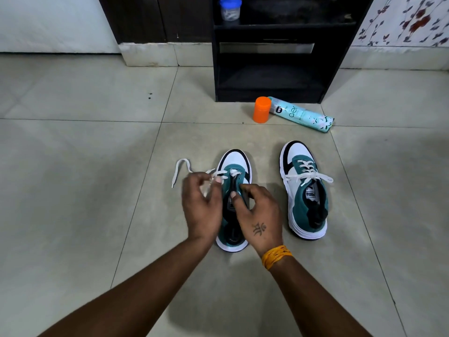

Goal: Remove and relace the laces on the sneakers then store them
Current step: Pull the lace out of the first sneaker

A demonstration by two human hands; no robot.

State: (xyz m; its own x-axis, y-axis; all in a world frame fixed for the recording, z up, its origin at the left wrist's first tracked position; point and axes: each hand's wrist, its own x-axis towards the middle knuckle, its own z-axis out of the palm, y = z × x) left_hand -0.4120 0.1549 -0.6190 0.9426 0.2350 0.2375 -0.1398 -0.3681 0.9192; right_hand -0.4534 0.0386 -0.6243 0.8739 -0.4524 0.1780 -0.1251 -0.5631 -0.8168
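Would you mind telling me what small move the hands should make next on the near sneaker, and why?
Probably pull the loose lace sideways with the left hand. That hand already pinches it, only the top eyelets of the near sneaker are threaded, and the right hand steadies the tongue.

Dim, even light; soft shadows; edges bowed, slightly blurred.

Pale grey-green tiled floor [73, 147] with dark grout lines. Black open shelf unit [274, 69] at 12 o'clock, dark wooden panel [155, 18] to its left on a whitish plinth [150, 54]. Floral-patterned wall [408, 20] at 2 o'clock, plain white surface [48, 23] at 10 o'clock.
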